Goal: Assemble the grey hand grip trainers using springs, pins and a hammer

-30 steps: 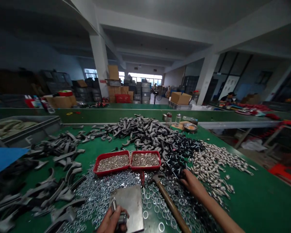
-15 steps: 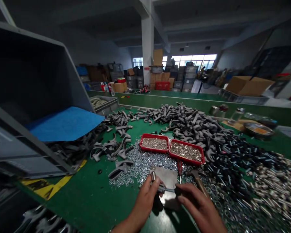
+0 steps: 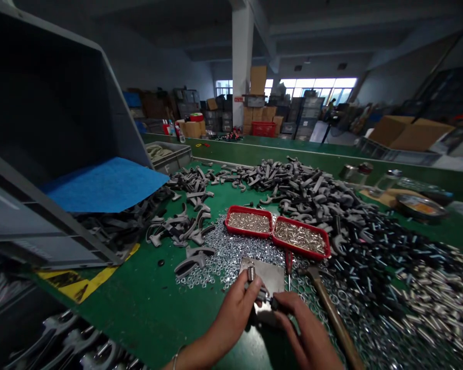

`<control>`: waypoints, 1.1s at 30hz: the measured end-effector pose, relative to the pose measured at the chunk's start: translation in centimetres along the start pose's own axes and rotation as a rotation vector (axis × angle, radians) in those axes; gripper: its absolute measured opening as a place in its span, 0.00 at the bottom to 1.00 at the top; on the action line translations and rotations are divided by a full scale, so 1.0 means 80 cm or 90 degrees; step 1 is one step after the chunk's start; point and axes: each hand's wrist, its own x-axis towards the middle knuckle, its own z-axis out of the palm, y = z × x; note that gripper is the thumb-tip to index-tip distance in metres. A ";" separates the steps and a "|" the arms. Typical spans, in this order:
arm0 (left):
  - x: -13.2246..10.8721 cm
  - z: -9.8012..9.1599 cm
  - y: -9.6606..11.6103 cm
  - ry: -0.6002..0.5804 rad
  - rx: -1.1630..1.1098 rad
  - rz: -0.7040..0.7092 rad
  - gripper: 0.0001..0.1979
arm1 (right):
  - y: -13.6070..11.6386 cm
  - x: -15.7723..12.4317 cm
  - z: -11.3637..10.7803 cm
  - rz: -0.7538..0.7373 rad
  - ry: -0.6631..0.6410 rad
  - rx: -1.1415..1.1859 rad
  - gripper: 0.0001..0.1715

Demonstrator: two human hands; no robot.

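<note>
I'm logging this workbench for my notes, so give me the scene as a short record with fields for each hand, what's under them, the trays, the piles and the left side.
Left: left hand grips a small metal part
Right: right hand pinches a dark piece against it
Under hands: steel plate on a washer pile
Beside: hammer, right of the plate
Trays: two red trays of small silver pieces
Piles: grey levers, black bolts, silver sleeves
Left side: tipped grey crate, blue sheet

2 red trays (image 3: 272, 231) sit beside a hammer (image 3: 334, 316).
</note>
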 end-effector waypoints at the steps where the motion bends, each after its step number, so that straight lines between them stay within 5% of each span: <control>1: 0.000 -0.001 0.000 0.002 0.018 0.006 0.15 | -0.001 0.003 0.000 -0.018 -0.017 0.005 0.13; 4: 0.002 -0.004 -0.005 0.014 0.097 0.043 0.14 | -0.003 0.011 0.012 0.086 -0.036 0.168 0.10; 7: 0.007 -0.008 -0.016 0.031 0.204 0.111 0.12 | -0.005 0.018 0.029 0.298 -0.077 0.447 0.24; 12: 0.013 -0.023 -0.021 -0.052 0.284 0.241 0.10 | -0.015 0.023 0.033 0.357 -0.055 0.404 0.27; 16: 0.008 -0.035 -0.016 -0.142 0.271 0.269 0.11 | -0.015 0.018 0.035 0.518 -0.261 0.612 0.34; 19: 0.005 -0.041 -0.025 -0.113 0.248 0.155 0.13 | -0.006 0.015 0.037 0.438 -0.270 0.449 0.35; 23: 0.001 -0.044 -0.039 -0.059 0.137 0.064 0.14 | 0.009 0.013 0.034 0.199 -0.187 0.010 0.19; 26: -0.001 -0.041 -0.037 -0.048 0.056 0.043 0.14 | 0.011 0.013 0.035 0.125 -0.157 -0.120 0.15; 30: 0.000 -0.035 -0.028 -0.024 0.064 0.047 0.11 | 0.000 0.018 0.048 0.173 -0.091 0.005 0.24; 33: 0.003 -0.035 -0.027 -0.021 0.167 0.094 0.10 | -0.006 0.019 0.059 0.398 -0.223 0.349 0.35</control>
